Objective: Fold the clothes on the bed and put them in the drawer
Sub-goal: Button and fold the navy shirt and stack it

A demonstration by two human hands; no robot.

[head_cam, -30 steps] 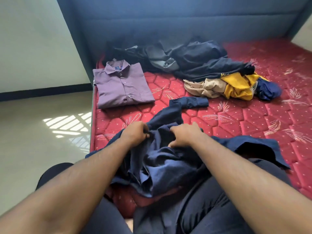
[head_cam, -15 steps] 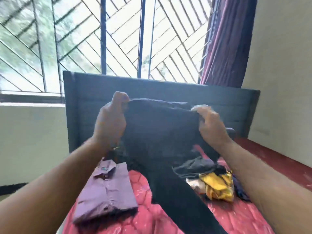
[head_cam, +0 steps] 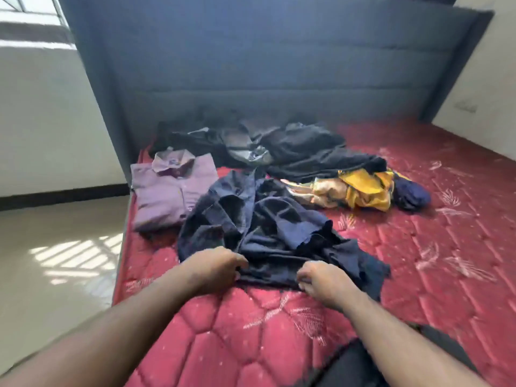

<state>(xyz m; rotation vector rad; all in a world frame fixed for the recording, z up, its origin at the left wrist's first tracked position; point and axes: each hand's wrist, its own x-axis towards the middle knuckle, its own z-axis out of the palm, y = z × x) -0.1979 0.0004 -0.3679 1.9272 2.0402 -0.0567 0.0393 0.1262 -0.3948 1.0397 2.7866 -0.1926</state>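
Note:
A crumpled navy blue shirt (head_cam: 268,227) lies spread on the red quilted mattress (head_cam: 418,247) in front of me. My left hand (head_cam: 215,265) pinches its near edge on the left, and my right hand (head_cam: 321,280) grips the same edge on the right. A folded purple shirt (head_cam: 167,191) rests at the mattress's left edge. Behind it sits a heap of dark clothes (head_cam: 293,146), and to the right a yellow and beige bundle (head_cam: 354,188) with a small navy piece (head_cam: 410,191) beside it.
A tall grey-blue headboard (head_cam: 265,65) stands behind the clothes. The tiled floor (head_cam: 55,247) lies off the left edge of the bed, lit by a patch of sun. White walls close in on the left and right. No drawer is in view.
The navy shirt was held up in the air half a second ago; now it lies on the mattress with both hands at its near edge. The view has tilted back down.

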